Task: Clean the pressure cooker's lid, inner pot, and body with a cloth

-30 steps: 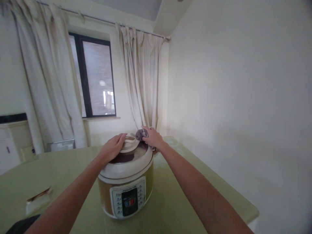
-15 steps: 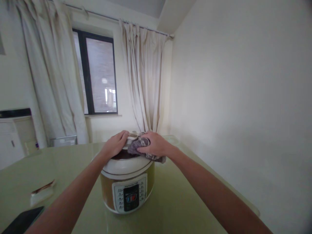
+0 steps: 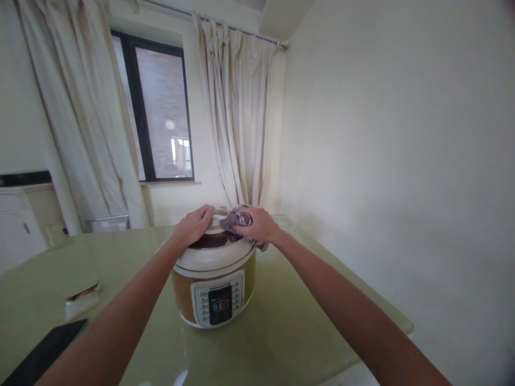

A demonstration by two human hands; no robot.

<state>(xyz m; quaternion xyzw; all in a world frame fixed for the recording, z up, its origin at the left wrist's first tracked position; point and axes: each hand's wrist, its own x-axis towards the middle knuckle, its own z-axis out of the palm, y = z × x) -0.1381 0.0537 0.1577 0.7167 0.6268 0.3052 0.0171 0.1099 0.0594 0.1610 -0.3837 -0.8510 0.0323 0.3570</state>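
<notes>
An electric pressure cooker (image 3: 215, 262), white on top with a gold-brown body and a control panel on its front, stands upright on the pale green table. My left hand (image 3: 195, 225) lies over the left side of the lid handle (image 3: 217, 219), its fingers curled onto it. A crumpled grey-purple patterned cloth (image 3: 236, 220) is bunched in my right hand (image 3: 258, 225), with fingers closed around it. That cloth presses on the right side of the handle and lid, and part of it hangs past the lid's right edge. The fingertips on the cooker's far side are hidden.
On the green table (image 3: 293, 300) at the left lie a dark flat device (image 3: 46, 348) and a small pale packet (image 3: 82, 303) with a brown edge. A white wall (image 3: 394, 150) borders the right side. Curtains (image 3: 241, 118) and a window are behind.
My view has tilted down a little. My right hand and the cloth have shifted slightly to the right on the lid, uncovering more of its dark band. The left hand stays at the handle.
</notes>
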